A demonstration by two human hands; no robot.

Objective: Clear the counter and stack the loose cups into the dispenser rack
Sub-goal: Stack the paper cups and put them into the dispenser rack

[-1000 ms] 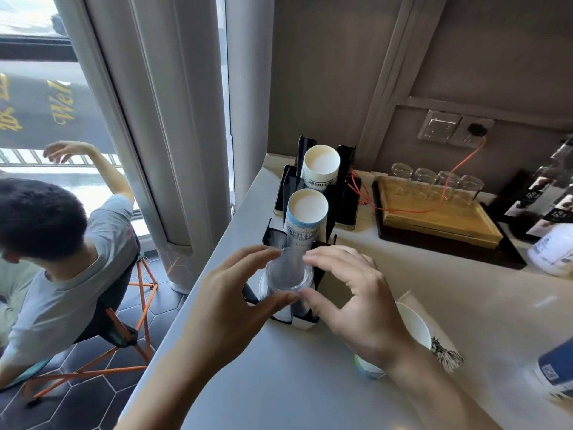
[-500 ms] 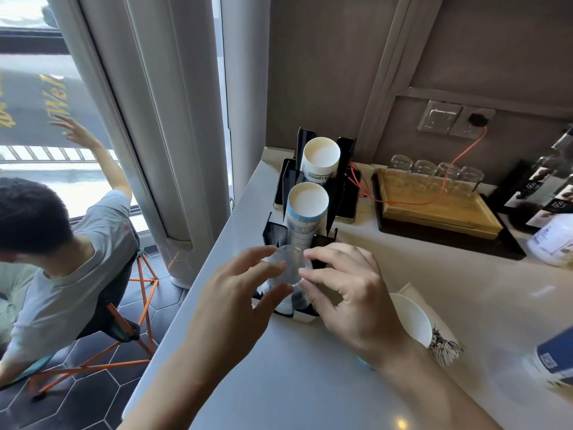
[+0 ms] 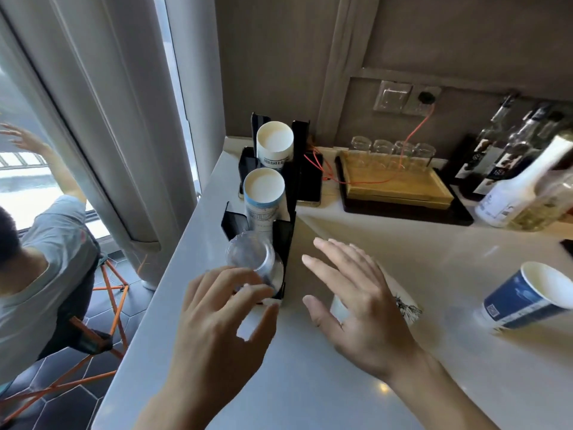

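Fingers (image 3: 248, 276) of left hand (image 3: 217, 324) curl loosely at clear cup (image 3: 251, 259) in rack (image 3: 286, 243) front slot; grip unclear. Right hand (image 3: 356, 305) spread, empty. Blue cup (image 3: 524, 301) at 3 o'clock on counter (image 3: 310, 398). Risk: clear cup tilted, could topple out.

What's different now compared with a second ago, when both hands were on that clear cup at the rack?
The right hand has let go of the clear cup and drawn away to the right, fingers spread above the counter. The left hand stays by the cup, which now sits in the front slot of the black rack. The two paper cup stacks behind it are unchanged.
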